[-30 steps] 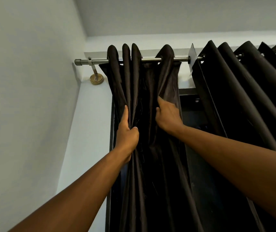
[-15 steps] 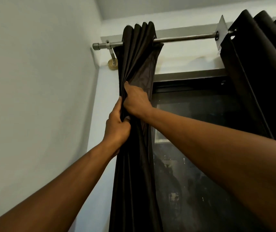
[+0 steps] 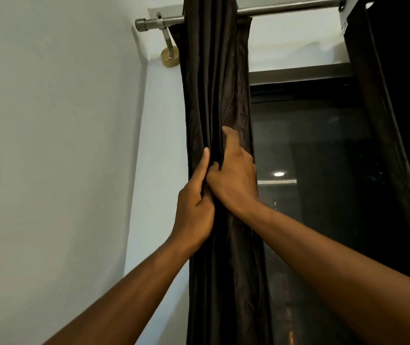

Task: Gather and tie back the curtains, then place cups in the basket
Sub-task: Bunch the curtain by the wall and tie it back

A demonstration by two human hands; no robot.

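A dark brown curtain hangs bunched into a narrow column at the left end of a metal rod. My left hand grips the bunch from its left side, thumb lying up along the folds. My right hand wraps the same bunch from the right, its fingers curled into the fabric and touching my left hand. A second dark curtain hangs at the right edge. No cups or basket are in view.
A dark window pane is exposed between the two curtains. The rod's bracket is fixed to the white wall, which runs close along the left side.
The left curtain has been pushed from spread folds into one tight bunch by the rod's end. Both hands came together on it, and the view has dropped lower and closer.
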